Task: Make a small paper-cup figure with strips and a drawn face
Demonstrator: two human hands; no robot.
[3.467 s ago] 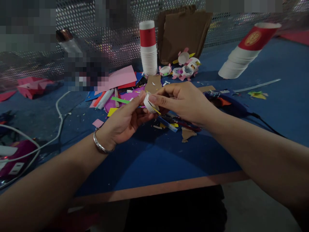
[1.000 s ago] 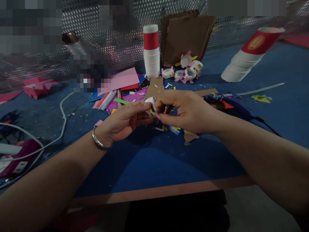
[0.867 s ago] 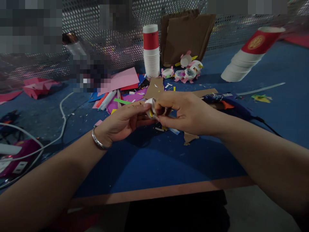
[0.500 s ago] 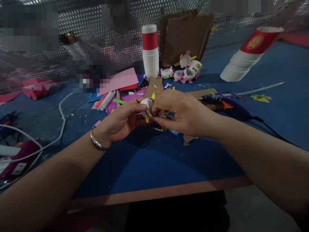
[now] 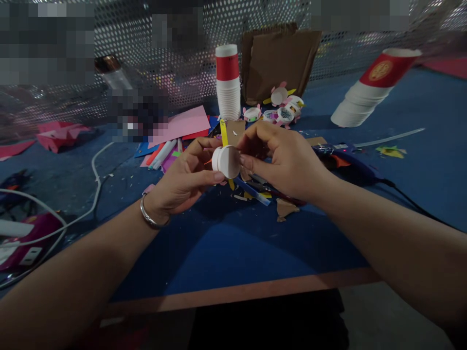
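Above the table's middle is a small white round paper cup piece (image 5: 230,164), its flat face turned toward me and to the right. A yellow strip (image 5: 224,132) sticks out above and below it. My left hand (image 5: 182,177) is closed on the piece's left side, thumb at the lower edge and fingers behind. My right hand (image 5: 288,158) pinches its right edge between thumb and fingertips; the fingertips behind are partly hidden. Beneath the hands lie a blue translucent strip-like tool (image 5: 255,193), paper scraps and a torn cardboard bit (image 5: 286,209).
Stacked paper cups (image 5: 228,92) stand at the back, with another leaning stack (image 5: 368,92) at right. Small pink-and-white paper figures (image 5: 284,113) sit before upright cardboard (image 5: 280,63). A blue glue gun (image 5: 357,165) lies right; a white cable (image 5: 98,184) loops left near coloured paper (image 5: 186,124).
The white piece has been turned so its flat face shows more, and its yellow strip now shows longer above. The right fingers have shifted to the piece's right edge.
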